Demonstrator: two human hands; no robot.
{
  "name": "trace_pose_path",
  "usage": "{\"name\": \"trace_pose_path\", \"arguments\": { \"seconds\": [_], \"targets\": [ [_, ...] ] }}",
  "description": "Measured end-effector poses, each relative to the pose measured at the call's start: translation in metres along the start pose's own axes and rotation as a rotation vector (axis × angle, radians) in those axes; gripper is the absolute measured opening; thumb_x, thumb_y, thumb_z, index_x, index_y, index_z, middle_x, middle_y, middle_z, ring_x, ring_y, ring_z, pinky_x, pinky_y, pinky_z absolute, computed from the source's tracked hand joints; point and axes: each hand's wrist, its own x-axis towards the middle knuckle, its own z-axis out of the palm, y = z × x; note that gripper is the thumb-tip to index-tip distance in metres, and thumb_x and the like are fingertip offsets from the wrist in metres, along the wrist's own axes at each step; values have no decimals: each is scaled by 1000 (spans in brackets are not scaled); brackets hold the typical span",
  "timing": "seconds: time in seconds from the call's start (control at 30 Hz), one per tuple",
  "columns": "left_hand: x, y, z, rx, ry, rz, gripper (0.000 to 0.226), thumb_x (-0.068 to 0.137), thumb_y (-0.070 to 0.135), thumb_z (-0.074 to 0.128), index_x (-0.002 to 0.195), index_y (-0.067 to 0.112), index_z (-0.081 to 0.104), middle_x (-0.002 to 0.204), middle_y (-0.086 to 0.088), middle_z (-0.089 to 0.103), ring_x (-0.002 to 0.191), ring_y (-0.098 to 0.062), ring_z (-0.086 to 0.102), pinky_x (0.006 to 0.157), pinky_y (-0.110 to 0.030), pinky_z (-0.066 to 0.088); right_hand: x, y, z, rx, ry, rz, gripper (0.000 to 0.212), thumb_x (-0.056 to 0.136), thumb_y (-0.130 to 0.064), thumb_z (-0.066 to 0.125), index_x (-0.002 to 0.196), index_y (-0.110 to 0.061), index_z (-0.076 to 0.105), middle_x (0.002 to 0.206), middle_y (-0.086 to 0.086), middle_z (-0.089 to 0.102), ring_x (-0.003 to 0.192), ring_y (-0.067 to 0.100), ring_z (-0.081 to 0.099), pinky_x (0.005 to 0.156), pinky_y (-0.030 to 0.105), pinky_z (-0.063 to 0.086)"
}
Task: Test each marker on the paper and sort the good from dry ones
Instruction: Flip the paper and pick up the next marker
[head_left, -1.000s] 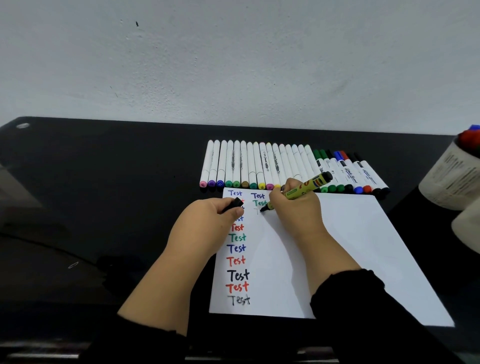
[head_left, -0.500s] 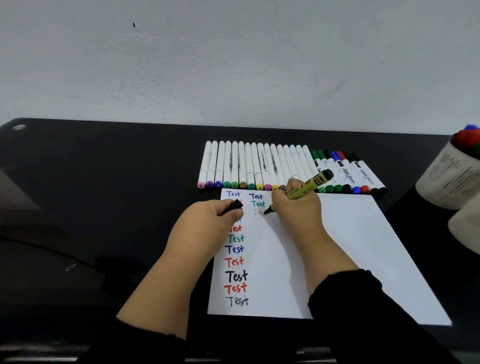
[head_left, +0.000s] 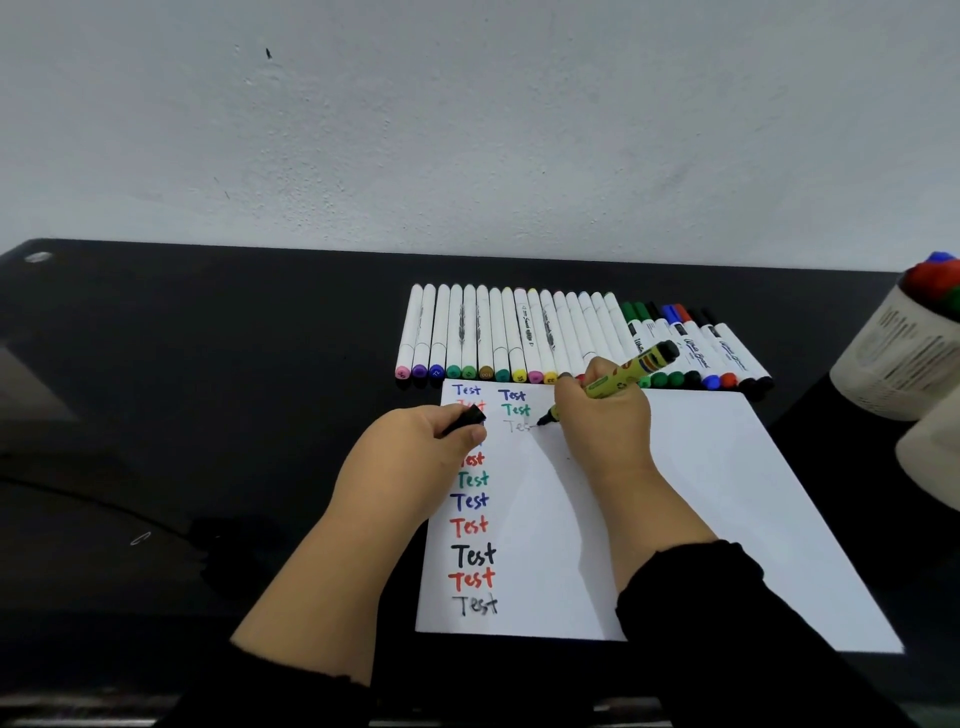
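Writing faint grey "Tes": yellow-green barrelled marker (head_left: 618, 382) pinched in right hand (head_left: 605, 415), tip on white paper sheet (head_left: 675, 493), long axis slanting up-right. Black cap (head_left: 465, 420) gripped in left hand (head_left: 415, 447), just left of tip; recapping likely next.

Two bare forearms seen from above, left hand (head_left: 415, 447) and right hand (head_left: 605, 415) ungloved, black long sleeves (head_left: 727, 623) pushed up toward the elbows, no rings or watch visible
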Motion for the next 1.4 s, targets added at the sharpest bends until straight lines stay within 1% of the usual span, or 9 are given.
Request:
{"name": "trace_pose_path", "arguments": {
  "seconds": [0.27,0.33,0.43,0.63,0.77,0.9,1.1,1.27,1.4],
  "targets": [
    [0,1,-2,24,-24,-11,43,91,39,55,133,38,47,93,18,55,69,2,49,58,-17,40,0,-1,0,6,-35,7,43,85,-6,54,57,-17,24,52,-2,24,49,12,23,49,24,21],
    [0,1,-2,17,-34,-6,41,91,38,56,131,39,49,87,21,52,67,4,48,55,-17,38,0,-1,-1,24,-29,25,42,84,-5,54,58,-18,24,51,-3,25,48,11,24,47,22,22],
    [-1,-1,-4,-17,-46,3,36,90,36,58,126,39,54,75,27,44,67,6,50,53,-15,36,3,-2,-5,145,30,109,40,83,-4,52,58,-19,25,52,-3,25,44,8,23,41,18,22],
    [-4,2,-6,-85,-103,9,33,87,33,62,120,40,59,86,25,50,69,5,51,52,-13,34,2,-16,-17,424,-36,222,42,84,-4,55,58,-21,27,45,-5,25,42,11,17,45,23,14],
    [-9,5,-5,-175,-165,23,32,84,32,66,115,39,62,82,26,55,68,4,55,43,-4,37,-5,-26,-20,456,-114,198,44,87,-4,57,58,-20,27,50,-1,25,41,11,16,43,22,14],
    [-12,8,-3,-241,-190,37,30,82,34,69,111,41,64,84,26,58,74,6,56,50,-7,36,-12,-29,-21,434,-155,162,42,85,1,54,55,-17,30,49,1,30,39,10,18,38,19,17],
    [-14,10,-2,-268,-207,63,25,80,33,71,102,42,65,84,18,68,76,-3,63,44,-3,40,-20,-29,-19,408,-188,135,44,86,-1,56,55,-18,29,48,1,26,39,11,20,39,21,19],
    [-16,13,-5,-319,-228,82,17,80,32,70,84,47,62,73,19,68,61,4,62,41,-2,38,-22,-30,-20,441,-246,110,45,87,-3,58,55,-18,29,49,1,26,40,11,21,40,21,19],
    [-19,17,-6,-300,-264,94,11,81,38,66,90,44,67,80,18,70,68,3,62,42,-4,38,-25,-29,-20,403,-304,54,44,88,-5,59,55,-16,32,46,0,31,39,10,26,40,19,24]
  ]
}}
